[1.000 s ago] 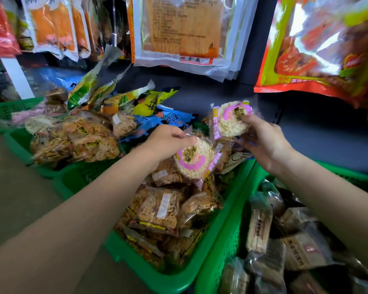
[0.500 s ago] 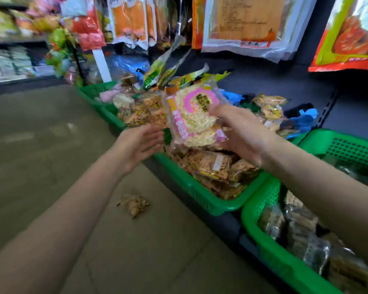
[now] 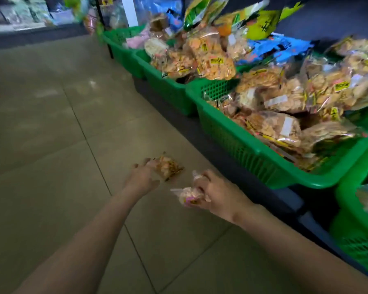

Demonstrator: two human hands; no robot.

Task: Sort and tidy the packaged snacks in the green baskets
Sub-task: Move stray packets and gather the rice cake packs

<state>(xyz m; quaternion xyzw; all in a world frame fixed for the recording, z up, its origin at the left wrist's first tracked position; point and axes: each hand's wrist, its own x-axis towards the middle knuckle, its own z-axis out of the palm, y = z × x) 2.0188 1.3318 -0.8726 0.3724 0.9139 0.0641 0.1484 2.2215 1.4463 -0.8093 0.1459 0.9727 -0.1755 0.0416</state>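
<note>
Crinkled clear plastic marks the stray snack packet (image 3: 170, 168) lying on the grey floor tiles (image 3: 51, 145), below the green baskets (image 3: 253, 153) it likely belongs in. The left hand (image 3: 143, 177) reaches down with fingers spread over its near edge, touching it but not yet visibly gripping. The right hand (image 3: 216, 195) hangs beside it, fingers curled around a pink-labelled rice cracker pack (image 3: 188, 196), apparently kept in hand for sorting. Heaped cracker bags (image 3: 285, 98) fill the baskets above.

Floor (image 3: 51, 145): grey tiles | on it: snack packet (image 3: 170, 168), at your left hand (image 3: 142, 177) fingertips
</note>
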